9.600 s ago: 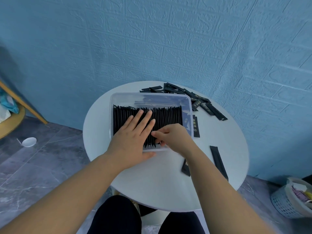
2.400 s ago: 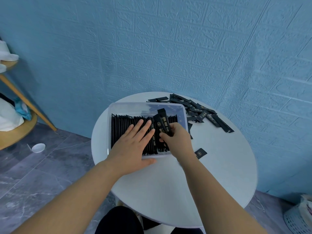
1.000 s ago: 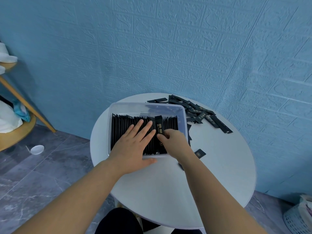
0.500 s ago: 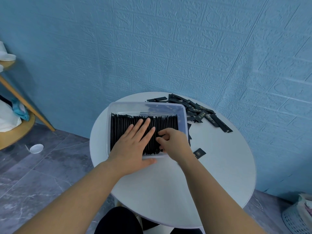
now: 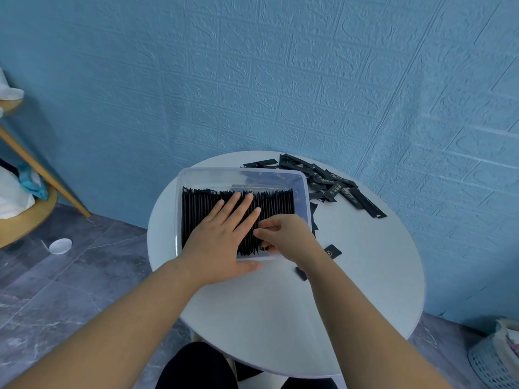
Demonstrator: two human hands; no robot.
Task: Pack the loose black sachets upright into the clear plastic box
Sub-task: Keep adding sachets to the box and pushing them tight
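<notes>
A clear rectangular plastic box [image 5: 241, 172] with rounded corners stood on the left half of a round, smooth white table [image 5: 280, 318]. Inside it, thin flat black sachets [image 5: 196, 214] stood on edge in one tight row spanning most of the box's width. A narrow bare strip lay between the row and the far wall.

The left hand [image 5: 222, 240] lay flat on the row's top edges, its grip fully open, fingers straight and the thumb resting on the table by the near rim. The right hand [image 5: 289, 234] touched the row's near right part with curled fingers; whether its grip held a sachet could not be told.

A heap of loose black sachets [image 5: 331, 183] lay at the table's far right, beside the box. Two single black sachets [image 5: 332, 251] lay near the right wrist. The near table half offered open surface.

A blue brick-embossed wall [image 5: 280, 80] stood behind, above a grey marbled floor [image 5: 70, 276]. A white perforated basket [image 5: 494, 363] stood at lower right.
</notes>
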